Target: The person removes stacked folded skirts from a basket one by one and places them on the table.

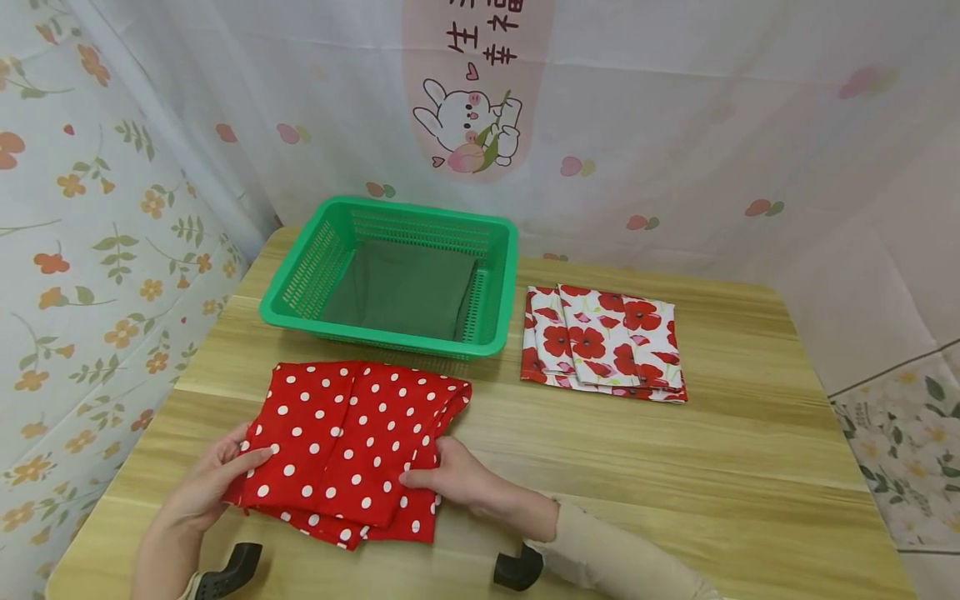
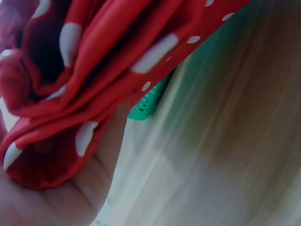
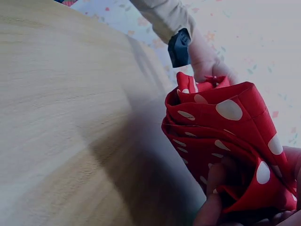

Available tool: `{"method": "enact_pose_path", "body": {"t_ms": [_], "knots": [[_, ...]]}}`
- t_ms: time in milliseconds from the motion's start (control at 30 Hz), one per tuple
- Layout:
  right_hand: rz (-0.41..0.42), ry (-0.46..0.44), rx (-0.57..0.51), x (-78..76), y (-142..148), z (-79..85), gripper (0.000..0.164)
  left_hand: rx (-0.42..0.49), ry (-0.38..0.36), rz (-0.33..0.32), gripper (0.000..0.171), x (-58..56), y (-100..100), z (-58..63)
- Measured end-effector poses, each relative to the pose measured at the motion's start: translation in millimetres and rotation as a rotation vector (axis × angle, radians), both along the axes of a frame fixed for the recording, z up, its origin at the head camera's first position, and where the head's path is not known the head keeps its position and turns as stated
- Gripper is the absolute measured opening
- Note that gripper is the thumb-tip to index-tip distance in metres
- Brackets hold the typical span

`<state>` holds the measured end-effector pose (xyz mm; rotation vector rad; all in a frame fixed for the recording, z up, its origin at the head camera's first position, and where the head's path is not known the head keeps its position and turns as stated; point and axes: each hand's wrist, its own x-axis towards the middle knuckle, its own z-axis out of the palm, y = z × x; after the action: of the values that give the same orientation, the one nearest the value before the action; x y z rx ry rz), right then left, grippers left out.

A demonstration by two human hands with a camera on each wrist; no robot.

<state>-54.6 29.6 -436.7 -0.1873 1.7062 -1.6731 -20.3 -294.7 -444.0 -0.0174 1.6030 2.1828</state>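
Observation:
A folded red cloth with white polka dots (image 1: 341,442) is held between both hands over the front left of the table. The left hand (image 1: 213,471) grips its left edge, thumb on top and the other fingers underneath. At the right edge, the right hand (image 1: 461,479) pinches the cloth, its thumb lying on the upper face. Several layers of the folded fabric (image 3: 225,117) show edge-on in the right wrist view. In the left wrist view the bunched folds (image 2: 108,61) lie against the left palm (image 2: 89,188).
Behind the cloth stands a green plastic basket (image 1: 390,337) with a folded dark green cloth (image 1: 405,283) inside. To its right, a folded white cloth with red poppies (image 1: 603,342) lies on the wooden table (image 1: 720,475). Printed curtains (image 1: 675,125) hang behind and at the left.

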Motion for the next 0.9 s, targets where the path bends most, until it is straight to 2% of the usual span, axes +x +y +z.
{"method": "enact_pose_path", "body": {"t_ms": [267, 700, 900], "knots": [[-0.042, -0.064, 0.038, 1.1, -1, -8.9, 0.039, -0.055, -0.081, 0.050, 0.039, -0.5, 0, -5.4], [-0.060, -0.094, 0.024, -0.6, -1, -16.9, 0.038, -0.089, -0.112, 0.071, 0.036, -3.8, -1, -9.7], [-0.084, -0.117, 0.018, -0.1, -1, -19.7, 0.039, -0.191, -0.195, 0.143, 0.028, -6.2, 0, -10.0]]}}
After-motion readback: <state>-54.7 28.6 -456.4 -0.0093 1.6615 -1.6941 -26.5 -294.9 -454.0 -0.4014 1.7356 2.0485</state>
